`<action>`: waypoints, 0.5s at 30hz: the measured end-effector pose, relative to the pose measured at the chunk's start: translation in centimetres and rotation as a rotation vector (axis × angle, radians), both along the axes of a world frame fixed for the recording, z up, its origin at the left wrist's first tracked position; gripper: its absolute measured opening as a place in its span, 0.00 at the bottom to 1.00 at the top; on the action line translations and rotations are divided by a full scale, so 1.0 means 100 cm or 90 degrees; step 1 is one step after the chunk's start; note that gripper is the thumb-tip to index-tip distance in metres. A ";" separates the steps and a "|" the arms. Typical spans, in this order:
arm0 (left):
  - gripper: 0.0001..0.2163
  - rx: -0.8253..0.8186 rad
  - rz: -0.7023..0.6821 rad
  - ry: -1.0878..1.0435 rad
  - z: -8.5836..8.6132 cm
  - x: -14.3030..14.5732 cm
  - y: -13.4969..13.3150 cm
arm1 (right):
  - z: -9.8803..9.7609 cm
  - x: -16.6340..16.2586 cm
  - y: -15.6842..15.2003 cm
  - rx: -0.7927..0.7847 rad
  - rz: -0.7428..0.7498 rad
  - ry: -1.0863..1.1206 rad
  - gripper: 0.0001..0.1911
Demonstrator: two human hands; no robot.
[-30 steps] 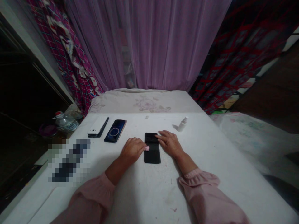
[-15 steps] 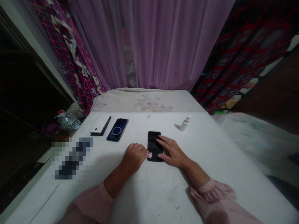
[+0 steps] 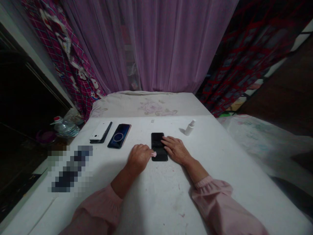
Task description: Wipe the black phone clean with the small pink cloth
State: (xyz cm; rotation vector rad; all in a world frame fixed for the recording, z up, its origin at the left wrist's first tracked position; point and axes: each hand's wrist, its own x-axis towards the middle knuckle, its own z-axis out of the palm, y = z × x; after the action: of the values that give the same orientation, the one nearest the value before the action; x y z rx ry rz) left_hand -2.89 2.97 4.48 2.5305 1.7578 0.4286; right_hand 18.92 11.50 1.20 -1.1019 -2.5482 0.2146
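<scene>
A black phone [image 3: 157, 143] lies face up on the white table [image 3: 220, 169] in front of me. My right hand [image 3: 176, 149] lies flat over its right edge, fingers stretched out onto the screen. My left hand [image 3: 139, 158] is curled at the phone's lower left corner, pinching a small pink piece [image 3: 154, 154] that touches the screen.
A dark blue phone [image 3: 119, 135] and a white phone stacked on a black one [image 3: 100, 131] lie at the back left. A small white spray bottle [image 3: 189, 128] stands at the back right. A blurred patch [image 3: 69, 168] covers something on the left. A purple curtain hangs behind.
The pink piece in my left hand went down the phone's left side to the lower corner and has come up slightly. My right hand slid down along the right edge, then back up.
</scene>
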 end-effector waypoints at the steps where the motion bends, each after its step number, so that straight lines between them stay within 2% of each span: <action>1: 0.14 0.011 -0.006 -0.003 -0.001 0.001 -0.003 | 0.000 0.000 0.000 -0.001 -0.001 -0.002 0.21; 8: 0.14 0.053 -0.022 0.002 -0.003 0.010 -0.021 | 0.001 -0.002 -0.002 -0.005 -0.008 -0.006 0.21; 15: 0.12 -0.017 0.015 0.032 0.010 0.020 0.009 | 0.001 -0.002 -0.002 -0.013 -0.008 -0.008 0.21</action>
State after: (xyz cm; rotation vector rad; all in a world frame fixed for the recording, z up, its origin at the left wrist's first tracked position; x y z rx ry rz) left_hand -0.90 3.85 5.45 2.5272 1.7983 0.3418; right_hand 18.71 11.30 1.31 -1.1299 -2.5548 0.2319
